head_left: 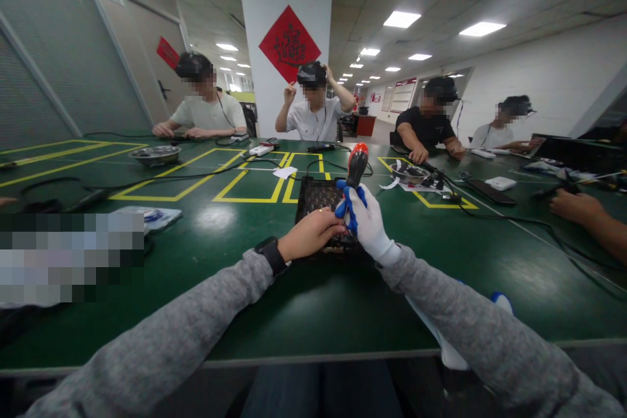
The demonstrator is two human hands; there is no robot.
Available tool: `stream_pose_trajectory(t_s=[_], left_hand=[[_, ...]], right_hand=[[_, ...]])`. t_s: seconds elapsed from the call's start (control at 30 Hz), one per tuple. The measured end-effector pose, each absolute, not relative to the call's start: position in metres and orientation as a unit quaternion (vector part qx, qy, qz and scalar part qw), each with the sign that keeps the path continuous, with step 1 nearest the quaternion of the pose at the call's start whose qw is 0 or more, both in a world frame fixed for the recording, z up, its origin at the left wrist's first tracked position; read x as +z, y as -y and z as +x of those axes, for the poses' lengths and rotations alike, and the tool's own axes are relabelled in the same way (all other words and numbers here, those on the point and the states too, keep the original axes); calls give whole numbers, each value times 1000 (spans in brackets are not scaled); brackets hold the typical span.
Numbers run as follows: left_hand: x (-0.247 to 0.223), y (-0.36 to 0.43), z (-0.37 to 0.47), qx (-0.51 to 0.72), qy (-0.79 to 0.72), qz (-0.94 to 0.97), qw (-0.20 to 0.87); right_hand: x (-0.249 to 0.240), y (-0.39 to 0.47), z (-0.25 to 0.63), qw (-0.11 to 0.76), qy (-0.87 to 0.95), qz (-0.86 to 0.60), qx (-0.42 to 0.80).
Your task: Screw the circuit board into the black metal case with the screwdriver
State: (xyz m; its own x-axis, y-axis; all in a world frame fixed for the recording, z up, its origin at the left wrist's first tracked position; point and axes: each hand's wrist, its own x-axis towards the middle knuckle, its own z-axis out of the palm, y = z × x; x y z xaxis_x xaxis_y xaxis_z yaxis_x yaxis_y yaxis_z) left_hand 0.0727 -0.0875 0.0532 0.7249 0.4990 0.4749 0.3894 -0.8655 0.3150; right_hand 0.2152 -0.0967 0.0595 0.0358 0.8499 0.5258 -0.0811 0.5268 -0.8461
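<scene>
My right hand (368, 225) wears a white glove with blue-coated fingers and is closed around a screwdriver (358, 160). The red-and-black handle points upward, and the shaft runs down into the gloved fingers. My bare left hand (313, 232), with a dark watch at the wrist, meets the right hand near the screwdriver's lower end. Its fingers are drawn together, and what they pinch, if anything, is hidden. Beneath both hands lies a black case (306, 199) with a patterned, dimpled inside. The screwdriver's tip cannot be seen.
The green table (196, 313) bears yellow tape outlines. A metal bowl (155, 155) stands at left, another bowl (410, 173) at right, among black cables. A spare glove (502, 302) lies by my right forearm. Several people sit around the table; a co-worker's hand (578, 209) is at right.
</scene>
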Motion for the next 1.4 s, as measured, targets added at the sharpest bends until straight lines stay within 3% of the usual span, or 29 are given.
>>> stream_pose_trajectory(t_s=[0.63, 0.93, 1.2, 1.4], left_hand=[[53, 90, 73, 318, -274, 903, 93], [50, 88, 72, 320, -278, 893, 153], [52, 90, 72, 347, -290, 848, 275], [54, 90, 71, 333, -270, 858, 284]], right_hand=[[60, 98, 214, 653, 581, -281, 396], [61, 100, 215, 631, 597, -306, 391], [64, 105, 214, 639, 593, -322, 368], [63, 102, 215, 643, 587, -316, 377]])
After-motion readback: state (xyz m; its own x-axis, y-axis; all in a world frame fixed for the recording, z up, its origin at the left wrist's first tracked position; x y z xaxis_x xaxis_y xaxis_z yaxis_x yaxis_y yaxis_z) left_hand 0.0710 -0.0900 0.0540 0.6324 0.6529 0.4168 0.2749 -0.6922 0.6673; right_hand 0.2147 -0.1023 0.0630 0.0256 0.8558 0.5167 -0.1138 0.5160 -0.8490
